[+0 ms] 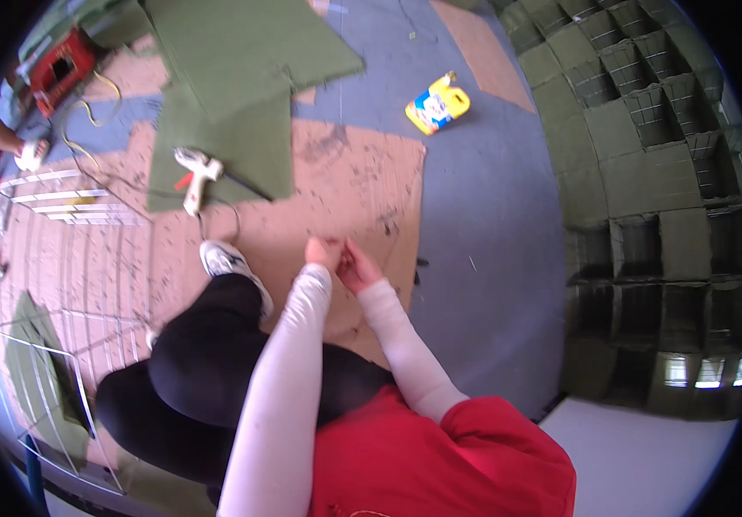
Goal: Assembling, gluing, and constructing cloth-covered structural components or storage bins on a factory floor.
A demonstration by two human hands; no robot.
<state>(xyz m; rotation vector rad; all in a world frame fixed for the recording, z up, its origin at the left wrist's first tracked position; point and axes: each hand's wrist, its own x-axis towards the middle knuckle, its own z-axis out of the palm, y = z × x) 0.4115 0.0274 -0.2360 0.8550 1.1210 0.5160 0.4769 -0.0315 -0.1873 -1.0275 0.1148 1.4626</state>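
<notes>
My left hand (324, 252) and my right hand (360, 266) meet above the brown cardboard (341, 177) on the floor. Both have their fingers bent and pressed together at the tips. Anything between the fingers is too small or too hidden to make out. White sleeves cover both forearms. To the left of my hands, past my shoe, a white glue gun (204, 172) with a red trigger and a black nozzle lies on a piece of green fabric (250, 159). Its cord trails over the cardboard.
A yellow jug (440, 105) lies on the grey floor ahead. White wire frames (78, 345) stand at the left. Green cloth-covered cubbies (647, 181) line the right side. A red stool (62, 71) and another person's foot (31, 153) are at the far left.
</notes>
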